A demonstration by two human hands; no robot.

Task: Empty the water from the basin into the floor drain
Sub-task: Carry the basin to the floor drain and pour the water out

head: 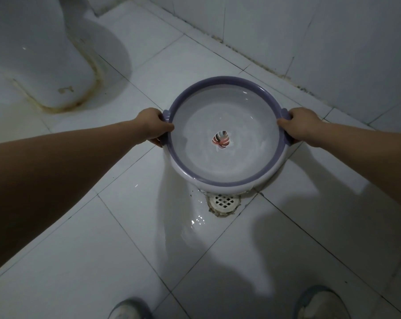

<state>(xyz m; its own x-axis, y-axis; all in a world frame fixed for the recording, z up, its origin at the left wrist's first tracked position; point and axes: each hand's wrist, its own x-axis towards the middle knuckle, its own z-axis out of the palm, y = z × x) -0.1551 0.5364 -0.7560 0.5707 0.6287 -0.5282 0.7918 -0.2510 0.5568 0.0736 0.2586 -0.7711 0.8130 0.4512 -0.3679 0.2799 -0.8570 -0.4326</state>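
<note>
both hands grip the basin (227, 180) by its two small side handles: the left hand (154, 126) is closed around the handle at middle left of the frame, thumb on the purple rim, and the right hand (298, 125) is closed around the handle at middle right, fingers hooked over the edge.

from the head view, the basin sits in the centre of the frame, tilted with its near edge dipping low, right above the floor drain (223, 202) just below centre. a shallow pool of water (218, 166) lies against the near wall inside, around a leaf picture (222, 140) on the bottom. a wet sheet glistens on the floor tiles (79, 261) beside and below the drain. a toilet base (40, 61) stands at upper left, and two shoes (319, 302) show along the bottom edge.

the basin looks like stiff, thin plastic, light now with so little water left, but probably slick where wet. the moulded handles seem the surest hold, since they let both wrists control the tilt evenly. tipping slowly should keep the stream over the grate instead of spreading across the tiles.
</note>
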